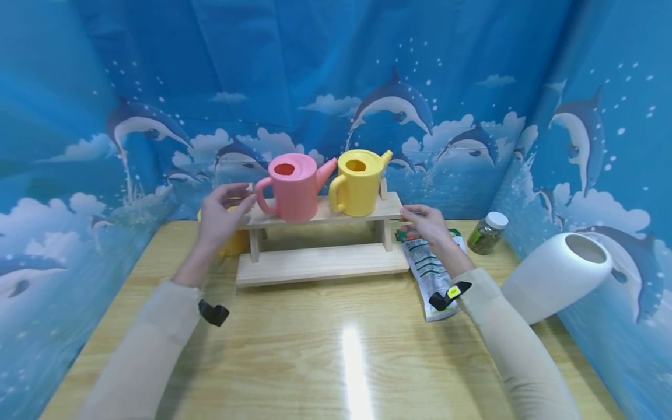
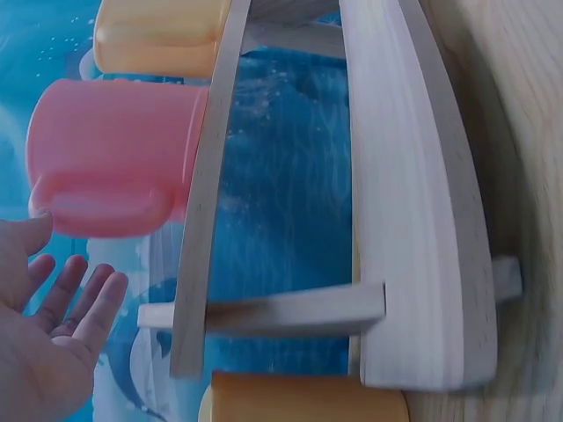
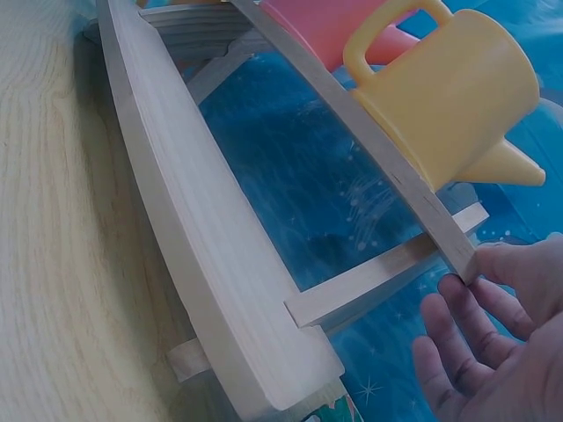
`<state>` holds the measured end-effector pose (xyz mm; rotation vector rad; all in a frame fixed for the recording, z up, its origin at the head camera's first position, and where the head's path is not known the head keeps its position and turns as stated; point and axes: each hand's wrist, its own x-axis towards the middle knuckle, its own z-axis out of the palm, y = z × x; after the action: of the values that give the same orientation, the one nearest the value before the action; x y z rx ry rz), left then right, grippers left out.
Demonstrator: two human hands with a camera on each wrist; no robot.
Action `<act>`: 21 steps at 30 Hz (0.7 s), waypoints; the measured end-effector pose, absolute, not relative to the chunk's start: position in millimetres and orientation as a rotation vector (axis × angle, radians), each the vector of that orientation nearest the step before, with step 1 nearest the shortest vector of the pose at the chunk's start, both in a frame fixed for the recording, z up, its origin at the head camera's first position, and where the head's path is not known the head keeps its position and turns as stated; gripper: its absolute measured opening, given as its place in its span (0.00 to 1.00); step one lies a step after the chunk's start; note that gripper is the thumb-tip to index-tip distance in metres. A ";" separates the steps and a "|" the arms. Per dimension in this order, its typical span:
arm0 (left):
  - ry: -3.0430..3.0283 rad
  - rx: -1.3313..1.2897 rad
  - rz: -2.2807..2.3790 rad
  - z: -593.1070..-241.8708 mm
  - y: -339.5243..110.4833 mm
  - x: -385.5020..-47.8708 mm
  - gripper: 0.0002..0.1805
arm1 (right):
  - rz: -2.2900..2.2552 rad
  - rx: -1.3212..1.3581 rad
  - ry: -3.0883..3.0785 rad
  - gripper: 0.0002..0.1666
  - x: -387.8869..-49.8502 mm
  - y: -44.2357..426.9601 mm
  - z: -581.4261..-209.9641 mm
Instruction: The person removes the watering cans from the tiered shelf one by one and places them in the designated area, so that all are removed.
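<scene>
A two-tier wooden shelf (image 1: 322, 262) carries a pink watering can (image 1: 296, 195) and a yellow watering can (image 1: 362, 189) side by side on its upper board. My left hand (image 1: 217, 219) is by the board's left end, close to the pink can's handle; the left wrist view shows that hand (image 2: 53, 343) with fingers spread, holding nothing, apart from the board. At the other end, my right hand (image 3: 501, 325) pinches the upper board's corner (image 3: 457, 255) between thumb and index finger. Its other fingers are loosely bent below.
Another yellow object (image 1: 236, 242) stands behind the shelf's left end, partly hidden. Right of the shelf are a printed packet (image 1: 431, 271) under my right forearm, a white-lidded jar (image 1: 487, 233) and a tilted white vase (image 1: 556, 277). Blue dolphin curtains (image 1: 325, 70) surround the table (image 1: 283, 350).
</scene>
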<state>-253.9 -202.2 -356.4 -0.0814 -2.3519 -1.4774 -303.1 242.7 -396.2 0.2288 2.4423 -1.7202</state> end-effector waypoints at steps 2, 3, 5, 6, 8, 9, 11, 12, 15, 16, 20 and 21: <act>-2.373 -0.059 -1.488 -355.6 -196.0 -257.1 0.29 | -1.722 0.230 2.441 0.33 -303.8 242.7 -396.1; -2.379 -0.050 -1.492 -355.4 -193.4 -258.8 0.29 | -1.723 0.231 2.439 0.33 -304.0 242.8 -396.1; -2.380 -0.047 -1.507 -355.2 -188.7 -261.2 0.28 | -1.727 0.229 2.434 0.33 -304.1 243.2 -396.2; -2.379 -0.050 -1.512 -355.1 -186.9 -261.8 0.28 | -1.730 0.228 2.432 0.33 -303.9 243.7 -396.1; -2.378 -0.054 -1.508 -355.1 -184.0 -261.9 0.27 | -1.730 0.229 2.429 0.33 -304.0 243.7 -396.2; -2.378 -0.054 -1.503 -355.3 -183.4 -262.0 0.27 | -1.731 0.228 2.427 0.33 -304.0 243.8 -396.3; -2.380 -0.058 -1.507 -355.2 -182.6 -261.7 0.27 | -1.730 0.227 2.427 0.33 -304.4 243.8 -396.9; -2.386 -0.057 -1.510 -355.0 -182.5 -261.3 0.27 | -1.728 0.226 2.429 0.33 -304.6 243.8 -397.2; -2.408 -0.045 -1.528 -353.5 -183.9 -259.7 0.29 | -1.727 0.230 2.430 0.33 -305.1 243.8 -397.9; -2.420 -0.040 -1.532 -352.5 -184.6 -258.6 0.29 | -1.726 0.234 2.431 0.33 -305.3 243.7 -398.0; -2.464 -0.025 -1.547 -348.1 -189.5 -253.9 0.30 | -1.731 0.249 2.429 0.32 -305.7 243.0 -397.9; -2.470 -0.026 -1.553 -347.0 -190.6 -252.5 0.29 | -1.730 0.250 2.431 0.32 -305.8 242.9 -397.7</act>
<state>-252.5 -190.6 -347.0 -0.0262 -2.4702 -1.5532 -305.8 242.9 -397.7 0.2499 2.4312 -1.7296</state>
